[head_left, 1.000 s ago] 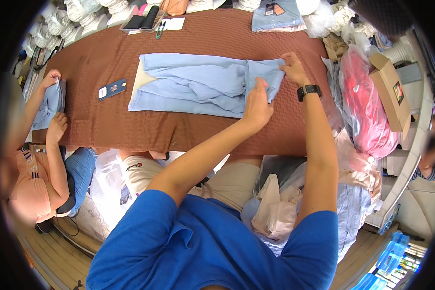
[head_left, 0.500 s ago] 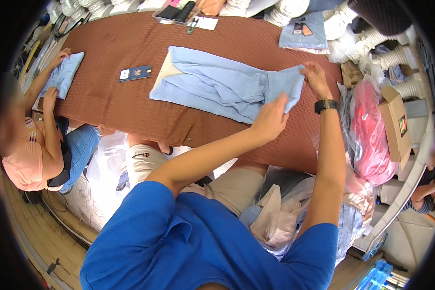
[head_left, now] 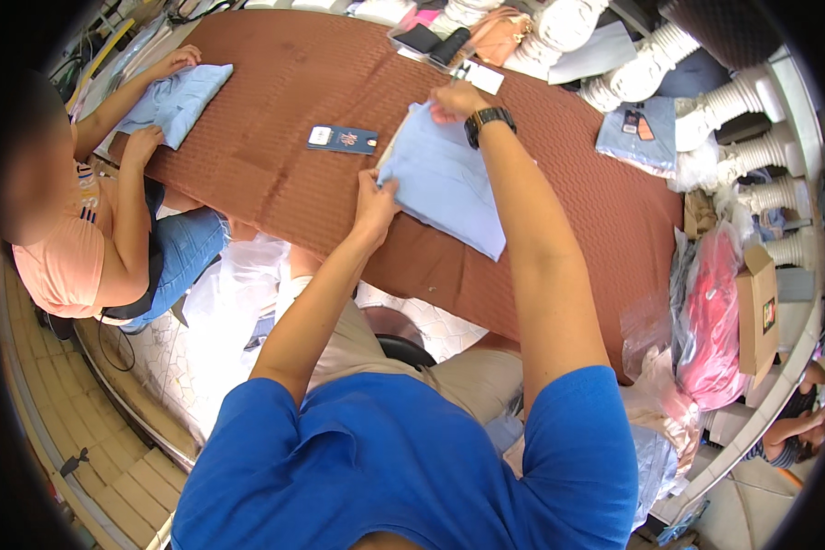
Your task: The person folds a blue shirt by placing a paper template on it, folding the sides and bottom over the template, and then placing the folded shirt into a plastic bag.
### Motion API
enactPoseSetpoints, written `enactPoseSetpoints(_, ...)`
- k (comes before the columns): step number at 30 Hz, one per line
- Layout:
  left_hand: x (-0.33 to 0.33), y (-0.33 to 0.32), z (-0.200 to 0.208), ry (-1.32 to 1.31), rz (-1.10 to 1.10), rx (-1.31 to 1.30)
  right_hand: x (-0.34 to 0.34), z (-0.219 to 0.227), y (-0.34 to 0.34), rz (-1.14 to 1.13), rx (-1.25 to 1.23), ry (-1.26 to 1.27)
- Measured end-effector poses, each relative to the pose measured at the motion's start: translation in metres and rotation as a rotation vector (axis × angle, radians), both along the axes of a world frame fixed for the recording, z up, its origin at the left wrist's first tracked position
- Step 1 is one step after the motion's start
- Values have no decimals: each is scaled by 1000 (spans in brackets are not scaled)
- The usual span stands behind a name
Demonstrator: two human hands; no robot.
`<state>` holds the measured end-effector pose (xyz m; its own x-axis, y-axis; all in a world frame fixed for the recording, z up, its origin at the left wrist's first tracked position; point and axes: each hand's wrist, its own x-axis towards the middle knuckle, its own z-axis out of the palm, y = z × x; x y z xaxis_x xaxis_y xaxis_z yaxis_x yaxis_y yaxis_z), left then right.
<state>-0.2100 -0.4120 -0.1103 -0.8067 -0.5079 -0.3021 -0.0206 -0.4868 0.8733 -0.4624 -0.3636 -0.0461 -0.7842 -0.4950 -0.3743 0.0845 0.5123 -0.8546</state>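
A light blue garment (head_left: 447, 188) lies folded into a compact rectangle on the brown cloth. A thin cream edge shows along its left side. My left hand (head_left: 376, 206) pinches its near left edge between thumb and fingers. At the garment's far left corner is my right hand (head_left: 458, 101), wearing a dark watch (head_left: 489, 124) on the wrist. Its fingertips are smeared by motion, so their grip is unclear. To the left of the garment a dark blue tag (head_left: 344, 139) with a white label lies flat.
At the left a co-worker handles another light blue garment (head_left: 176, 105). A tray (head_left: 431, 48) with black items and a white card (head_left: 479, 77) lie at the far edge. A bagged folded garment (head_left: 637, 137), pink bagged clothing (head_left: 710, 316) and an open cardboard box (head_left: 758, 312) are at right.
The garment's right end has been folded over leftward, making it much shorter. My left hand has moved to its left edge, my right hand to its far corner. The view has shifted left.
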Motion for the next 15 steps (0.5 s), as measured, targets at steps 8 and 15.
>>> enactPoseSetpoints(8,23,-41,45,-289,-283,-848,-5,14,-5,505,334,384)
enactPoseSetpoints(15,22,-35,12,-274,114,-1184,-20,-64,-2,309,-5,465)
